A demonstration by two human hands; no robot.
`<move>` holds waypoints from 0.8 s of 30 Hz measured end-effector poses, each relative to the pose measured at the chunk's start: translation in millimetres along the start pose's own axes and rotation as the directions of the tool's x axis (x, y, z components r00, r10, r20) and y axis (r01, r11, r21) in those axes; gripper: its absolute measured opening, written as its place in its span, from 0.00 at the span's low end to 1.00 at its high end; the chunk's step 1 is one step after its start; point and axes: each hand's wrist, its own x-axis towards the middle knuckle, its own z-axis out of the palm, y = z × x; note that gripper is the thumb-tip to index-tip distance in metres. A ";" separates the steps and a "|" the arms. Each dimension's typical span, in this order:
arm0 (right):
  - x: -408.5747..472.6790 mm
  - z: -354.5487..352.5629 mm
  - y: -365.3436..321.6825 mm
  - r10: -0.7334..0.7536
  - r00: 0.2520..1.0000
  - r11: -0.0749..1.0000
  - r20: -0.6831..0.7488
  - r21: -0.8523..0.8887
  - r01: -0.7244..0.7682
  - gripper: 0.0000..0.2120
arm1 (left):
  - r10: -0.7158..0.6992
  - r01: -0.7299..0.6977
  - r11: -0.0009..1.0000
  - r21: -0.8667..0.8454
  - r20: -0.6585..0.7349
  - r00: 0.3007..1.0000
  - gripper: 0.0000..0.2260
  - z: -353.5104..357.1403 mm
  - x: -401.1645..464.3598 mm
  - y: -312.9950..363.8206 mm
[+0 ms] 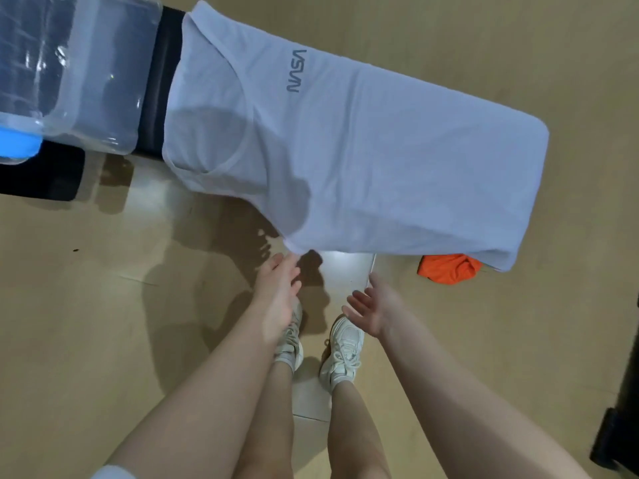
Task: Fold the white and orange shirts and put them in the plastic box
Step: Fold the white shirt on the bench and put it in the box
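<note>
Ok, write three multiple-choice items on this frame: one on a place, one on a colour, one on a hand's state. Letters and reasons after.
1. Where does the orange shirt lie?
A. Inside the plastic box
B. On the floor, partly under the white shirt's hanging edge
C. In the right hand

2. What colour is the piece at the plastic box's near corner?
A. Red
B. Green
C. Blue

3. How is the right hand?
A. Open, holding nothing
B. Gripping the white shirt
C. Gripping a shoe

Answers: B, the orange cloth shows below the white shirt's edge; C, the corner piece is bright blue; A, its fingers are spread in the air.
</note>
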 end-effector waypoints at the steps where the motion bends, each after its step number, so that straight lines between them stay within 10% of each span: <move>1: 7.7 1.8 1.8 -0.015 1.000 0.999 -0.011 -0.029 0.015 0.20 | 0.004 -0.003 1.000 0.022 -0.052 0.999 0.17 -4.0 10.3 -6.0; 13: 112.9 27.9 -30.4 -0.263 0.942 0.861 0.209 0.491 0.132 0.14 | 0.052 0.046 0.889 -0.456 0.199 0.979 0.15 50.3 116.6 -28.5; 24: 155.0 33.0 -26.9 -0.403 0.817 0.743 0.412 0.668 0.030 0.11 | 0.124 0.167 0.808 -0.565 0.440 0.890 0.12 71.0 155.9 -52.9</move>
